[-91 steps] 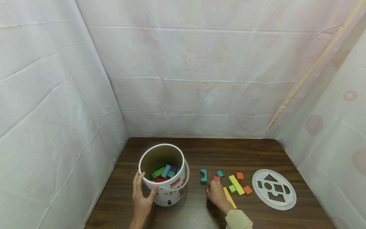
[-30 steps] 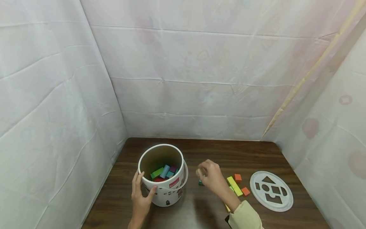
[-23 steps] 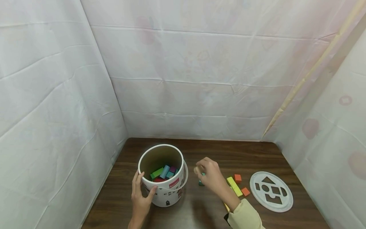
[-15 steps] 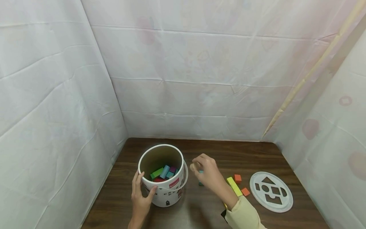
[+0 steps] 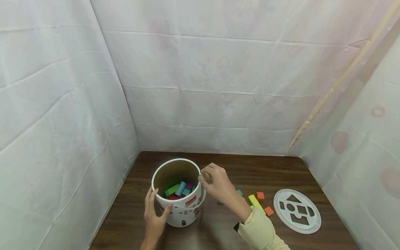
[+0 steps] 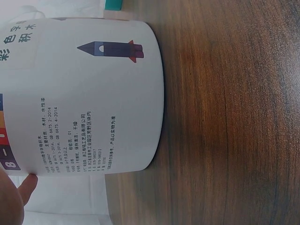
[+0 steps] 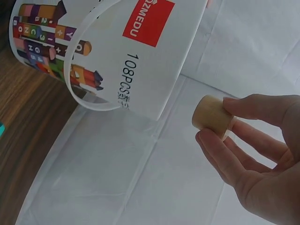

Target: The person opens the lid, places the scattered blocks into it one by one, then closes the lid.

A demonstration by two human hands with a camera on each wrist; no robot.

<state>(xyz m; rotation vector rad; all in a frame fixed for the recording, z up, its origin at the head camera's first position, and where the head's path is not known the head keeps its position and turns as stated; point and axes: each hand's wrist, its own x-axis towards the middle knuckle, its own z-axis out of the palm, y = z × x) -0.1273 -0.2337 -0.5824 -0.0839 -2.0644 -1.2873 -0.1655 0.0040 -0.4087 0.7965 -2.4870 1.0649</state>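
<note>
A white printed bucket stands on the table, its mouth tilted towards me in the head view. Several coloured blocks lie inside it. My left hand holds the bucket, fingertips at the left rim and thumb against the front wall. Only part of that hand shows in the left wrist view. Beside the bucket's right rim, my right hand pinches a plain wooden cylinder block between thumb and fingers. The right wrist view shows the cylinder held outside the bucket, close to its wall.
Right of the right forearm lie a yellow bar block, two orange blocks and part of a teal block. A white lid with shaped cutouts lies farther right. The bucket's handle hangs down its right side. White sheets surround the table.
My right hand was down among the loose blocks; it has risen and moved left to the bucket's rim, carrying the wooden cylinder. The left hand and bucket have stayed in place.
</note>
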